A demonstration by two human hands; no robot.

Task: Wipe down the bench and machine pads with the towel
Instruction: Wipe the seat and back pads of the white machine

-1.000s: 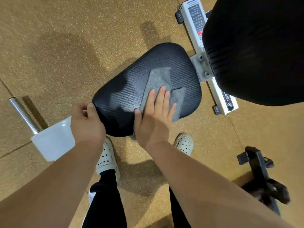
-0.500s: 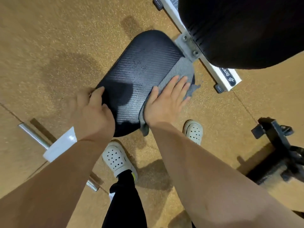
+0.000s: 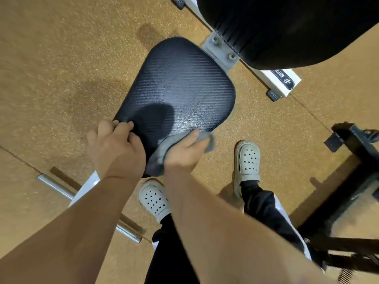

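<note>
The left hand (image 3: 117, 149) grips the near-left edge of the seat (image 3: 180, 85), likely to steady it. The right hand (image 3: 181, 153) clutches the bunched towel (image 3: 209, 142) against the seat's near rim (a wet sheen lies beyond), probably to wipe that edge. The back pad (image 3: 287, 27) sits upper right.

One seat pad (image 3: 180, 83), one back pad (image 3: 287, 27), one towel (image 3: 164, 146), two hands (image 3: 117, 148) (image 3: 182, 154), two white clogs (image 3: 153, 198) (image 3: 248, 158).
</note>
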